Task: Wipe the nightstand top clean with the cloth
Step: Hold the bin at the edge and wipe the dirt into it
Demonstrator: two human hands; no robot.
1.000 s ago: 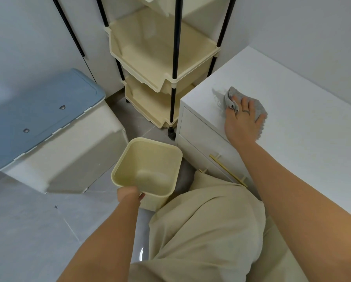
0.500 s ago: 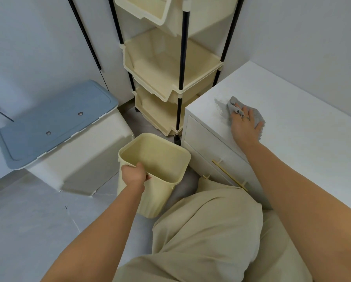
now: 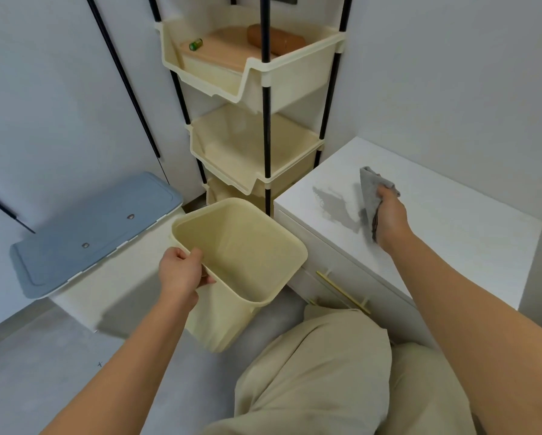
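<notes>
No readable text, brand or number is showing anywhere. Only candidate: a small cross-like mark (image 3: 99, 364) is sitting on the grey floor (image 3: 53, 387) at 7 o'clock, too faint to read as a sign. The small green bottle (image 3: 196, 44) at 11 o'clock is showing nothing legible, too small.

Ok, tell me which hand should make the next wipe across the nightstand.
Right. The right hand holds the cloth at the nightstand top. The left hand is taken up gripping the bin rim beside the nightstand.
</notes>
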